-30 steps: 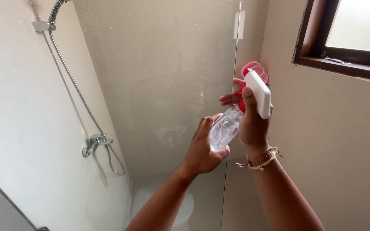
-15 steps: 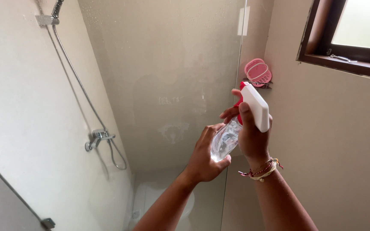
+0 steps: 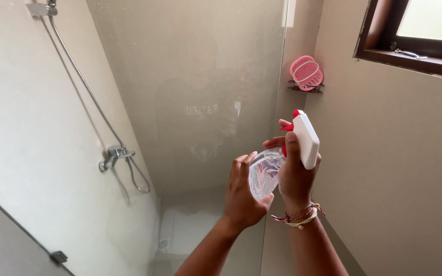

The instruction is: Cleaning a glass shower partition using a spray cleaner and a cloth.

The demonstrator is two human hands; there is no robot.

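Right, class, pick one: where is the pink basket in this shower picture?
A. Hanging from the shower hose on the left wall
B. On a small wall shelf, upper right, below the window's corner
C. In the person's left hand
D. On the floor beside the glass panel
B: the pink basket sits on a small dark wall shelf near the window, above the spray bottle that both hands hold.

There is only one view, from the person's head. It looks forward and a little down, close above the fingers (image 3: 274, 142) of the right hand (image 3: 292, 176). Beyond the fingers stands the clear glass shower panel (image 3: 205, 76), to their right the beige wall (image 3: 400, 163).
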